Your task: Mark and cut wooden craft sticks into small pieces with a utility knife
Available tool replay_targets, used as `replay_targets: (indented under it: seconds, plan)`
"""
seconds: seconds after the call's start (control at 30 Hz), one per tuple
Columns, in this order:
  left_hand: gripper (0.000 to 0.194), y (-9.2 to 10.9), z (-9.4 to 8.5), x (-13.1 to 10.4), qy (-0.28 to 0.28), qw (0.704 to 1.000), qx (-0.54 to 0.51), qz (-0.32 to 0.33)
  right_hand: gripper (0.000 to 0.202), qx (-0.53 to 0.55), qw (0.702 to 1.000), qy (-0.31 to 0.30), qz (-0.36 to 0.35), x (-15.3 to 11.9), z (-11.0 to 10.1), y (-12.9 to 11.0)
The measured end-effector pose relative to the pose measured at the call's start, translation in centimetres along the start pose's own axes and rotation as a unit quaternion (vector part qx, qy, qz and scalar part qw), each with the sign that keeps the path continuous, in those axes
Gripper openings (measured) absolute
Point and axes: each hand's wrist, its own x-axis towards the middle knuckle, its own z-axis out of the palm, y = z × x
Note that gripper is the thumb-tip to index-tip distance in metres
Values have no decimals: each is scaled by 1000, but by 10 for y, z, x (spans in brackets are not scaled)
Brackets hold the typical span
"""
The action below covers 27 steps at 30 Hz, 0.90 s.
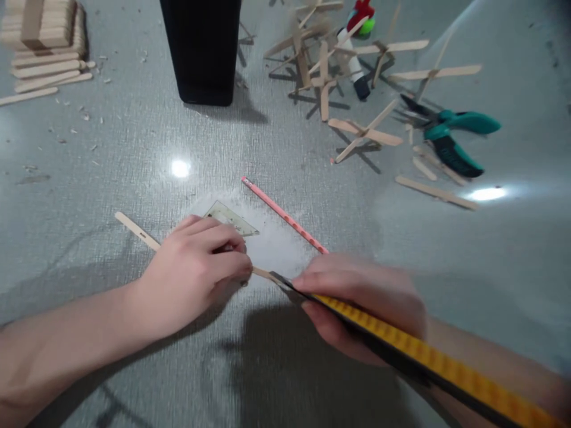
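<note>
while the left hand [196,261] pinches a thin wood stick [261,273] over the gray table [134,142], the right hand [375,297] holds a yellow and black knife [428,359] up to its end. the left fingers are bent and clamped on the stick, and its tip pokes out past them toward the blade [285,282]. a flat wood piece with a small slot [136,230] shows on the other side of that hand, but i cannot tell if it is the same stick. the right thumb and fingers are clamped on the knife, close to the blade, and they look a bit blurry. the blade seems to touch the stick. i think the step in hand is cutting or trimming that stick. the next move calls for a firm left grip, fingertips well away from the sharp edge, and small, slow strokes. a clear ruler [234,220] and a pink pencil [285,216] lie just past the hands.
</note>
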Motion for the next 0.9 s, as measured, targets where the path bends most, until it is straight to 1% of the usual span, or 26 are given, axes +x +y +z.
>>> replay_targets:
  seconds: [0.1, 0.17, 0.3, 0.37, 0.47, 0.53, 0.67, 0.8, 0.9]
  plan:
    - [24, -3, 0, 0, -22, 999, 10, 38, 27, -19, 999, -29, -18, 1, 1, 1]
    - [23, -4, 0, 0, -42, 998, 0, 53, 29, -25, 998, -46, -18, 2, 2, 2]
    - [18, -3, -2, -1, -67, 997, -37, 20, 25, -2, 998, -56, -21, 2, 2, 4]
    - [17, -2, -3, -2, -58, 997, -44, 0, 23, 0, 998, -53, -26, 2, 2, 4]
    - [24, -1, -2, -2, -31, 998, -57, -28, 23, -8, 998, -50, -31, 4, 2, 4]
    - [27, -2, 0, -1, -20, 997, -73, -29, 23, -18, 998, -52, -39, 7, 2, 4]
    - [24, -5, 4, 1, -29, 995, -87, -24, 26, -24, 996, -63, -51, 11, 3, 4]
    - [24, -6, 5, 2, -35, 998, -51, -34, 27, -11, 996, -82, -43, 9, 4, 6]
    - [27, -5, 5, 3, -46, 998, -34, -35, 22, 0, 996, -86, -27, 5, 5, 7]
